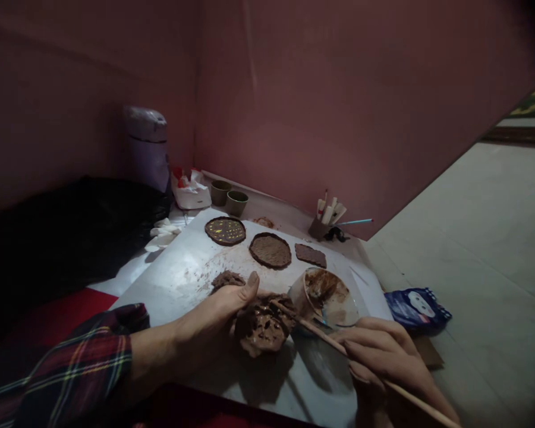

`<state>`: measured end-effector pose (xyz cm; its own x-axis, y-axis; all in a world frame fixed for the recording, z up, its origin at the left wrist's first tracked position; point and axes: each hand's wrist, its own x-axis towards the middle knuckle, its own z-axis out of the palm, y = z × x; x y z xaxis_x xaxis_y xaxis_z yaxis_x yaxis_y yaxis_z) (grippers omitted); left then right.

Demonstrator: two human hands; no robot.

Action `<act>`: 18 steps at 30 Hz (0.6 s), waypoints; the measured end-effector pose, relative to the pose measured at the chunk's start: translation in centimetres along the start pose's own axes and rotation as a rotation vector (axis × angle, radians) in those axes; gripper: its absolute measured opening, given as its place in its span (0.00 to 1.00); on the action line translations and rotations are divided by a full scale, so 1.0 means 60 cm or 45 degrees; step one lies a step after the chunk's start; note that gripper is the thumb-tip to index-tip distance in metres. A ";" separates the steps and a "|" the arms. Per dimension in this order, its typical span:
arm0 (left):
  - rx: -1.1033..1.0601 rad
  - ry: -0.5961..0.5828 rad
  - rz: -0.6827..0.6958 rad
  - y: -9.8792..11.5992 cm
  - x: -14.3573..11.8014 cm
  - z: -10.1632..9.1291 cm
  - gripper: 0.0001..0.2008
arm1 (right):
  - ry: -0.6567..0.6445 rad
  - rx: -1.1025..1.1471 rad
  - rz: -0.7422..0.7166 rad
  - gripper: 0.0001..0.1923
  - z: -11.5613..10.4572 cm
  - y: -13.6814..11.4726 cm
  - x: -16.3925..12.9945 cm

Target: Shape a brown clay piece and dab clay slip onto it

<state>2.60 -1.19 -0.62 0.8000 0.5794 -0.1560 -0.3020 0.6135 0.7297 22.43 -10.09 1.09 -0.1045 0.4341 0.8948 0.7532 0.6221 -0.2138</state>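
While left hand [218, 309] cups clay lump [264, 326], right hand [383, 351] pinches stick [339, 348]; white sheet [178, 267], pink walls [339, 101].

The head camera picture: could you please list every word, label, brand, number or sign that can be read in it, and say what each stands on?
No text can be read.
Blue packet right of the clay-smeared bowl: a white graphic shows, any print too blurred to read.
White pack with red patches by the wall: markings too small to read.
Sticks in the small holder: no legible marks.
Clay discs: only dots and scored lines, no letters.
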 end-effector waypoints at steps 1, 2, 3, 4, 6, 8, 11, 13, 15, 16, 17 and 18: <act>0.010 0.003 -0.005 0.000 0.000 0.000 0.29 | -0.073 -0.019 -0.045 0.03 -0.006 0.003 0.002; 0.018 0.006 -0.014 0.000 0.000 0.001 0.30 | -0.169 -0.044 -0.085 0.03 -0.012 0.004 0.004; 0.023 0.008 -0.027 0.000 -0.001 0.002 0.30 | -0.310 -0.052 -0.152 0.03 -0.017 0.005 0.005; 0.024 0.009 -0.038 0.000 -0.001 0.003 0.31 | -0.384 -0.059 -0.150 0.02 -0.021 0.004 0.005; 0.009 0.002 -0.040 0.000 -0.002 0.005 0.30 | -0.306 -0.035 -0.073 0.02 -0.021 -0.001 0.003; -0.024 -0.018 -0.025 -0.001 -0.003 0.004 0.29 | -0.167 0.004 0.026 0.04 -0.015 -0.007 -0.002; -0.079 -0.054 -0.023 -0.005 -0.003 -0.001 0.28 | -0.077 0.065 0.162 0.08 -0.009 -0.010 -0.007; -0.104 -0.071 -0.040 -0.007 -0.003 -0.004 0.28 | -0.086 0.124 0.166 0.08 -0.014 -0.005 -0.006; -0.117 -0.081 -0.057 -0.007 -0.004 -0.004 0.29 | -0.049 0.198 0.089 0.05 -0.026 0.004 -0.006; -0.120 -0.088 -0.065 -0.006 -0.004 -0.004 0.30 | 0.030 0.218 0.085 0.06 -0.034 0.009 -0.007; -0.122 -0.094 -0.071 -0.005 -0.004 -0.002 0.30 | 0.153 0.201 0.138 0.05 -0.042 0.014 -0.008; -0.122 -0.099 -0.075 -0.002 -0.005 0.000 0.31 | 0.185 0.162 0.211 0.05 -0.050 0.020 -0.010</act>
